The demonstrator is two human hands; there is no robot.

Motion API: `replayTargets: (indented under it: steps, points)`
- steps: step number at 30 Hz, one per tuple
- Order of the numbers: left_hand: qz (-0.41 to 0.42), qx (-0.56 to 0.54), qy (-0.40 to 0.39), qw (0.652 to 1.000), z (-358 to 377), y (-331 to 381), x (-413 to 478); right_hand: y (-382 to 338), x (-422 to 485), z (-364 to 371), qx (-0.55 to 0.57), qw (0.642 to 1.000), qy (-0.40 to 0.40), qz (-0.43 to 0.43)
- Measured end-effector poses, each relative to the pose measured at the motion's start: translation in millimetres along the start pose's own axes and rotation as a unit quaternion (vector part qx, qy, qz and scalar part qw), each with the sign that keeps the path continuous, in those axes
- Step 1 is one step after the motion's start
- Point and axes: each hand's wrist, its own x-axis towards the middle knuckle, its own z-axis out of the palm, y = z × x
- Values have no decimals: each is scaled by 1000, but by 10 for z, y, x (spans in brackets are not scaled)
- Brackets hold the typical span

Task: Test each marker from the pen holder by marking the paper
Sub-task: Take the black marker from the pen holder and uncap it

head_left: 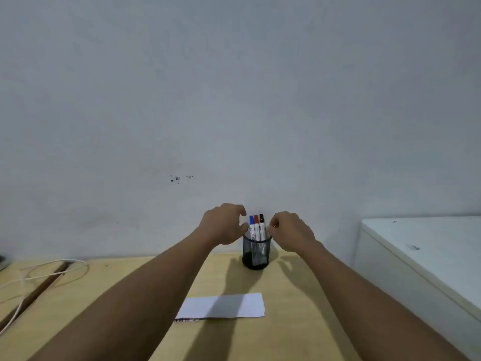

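Observation:
A black mesh pen holder (256, 254) stands at the far edge of the wooden desk (291, 308), near the wall. Three markers stand upright in it: a blue-capped marker (251, 226), a red-capped marker (256, 226) and a black-capped marker (261, 225). My left hand (223, 225) hovers just left of the markers with fingers curled and apart. My right hand (291, 231) is just right of them at the holder's rim, its fingertips close to the black-capped marker. Neither hand holds a marker. A white strip of paper (223, 306) lies flat on the desk, nearer to me.
A white cable (52, 272) loops over the left part of the desk, beside a dark gap between boards. A white cabinet (426, 256) stands to the right of the desk. A pale wall rises directly behind the holder.

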Motion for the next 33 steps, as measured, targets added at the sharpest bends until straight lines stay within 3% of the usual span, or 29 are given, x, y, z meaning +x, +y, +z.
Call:
replayTargets:
  steps: [9, 19, 24, 29, 33]
  points:
    - [13, -18, 15, 1000, 580, 88, 730, 250, 609, 440, 80, 996, -20, 38]
    - [5, -85, 19, 996, 720, 121, 847, 278, 771, 600, 173, 982, -15, 76]
    - [-32, -186, 49, 981, 508, 186, 828, 136, 683, 394, 184, 981, -4, 60]
    - [-16, -302, 97, 948, 68, 210, 749, -157, 541, -2, 208, 977, 39, 15]
    - [-17, -369, 118, 922, -319, 151, 554, -421, 357, -223, 281, 959, 38, -21]
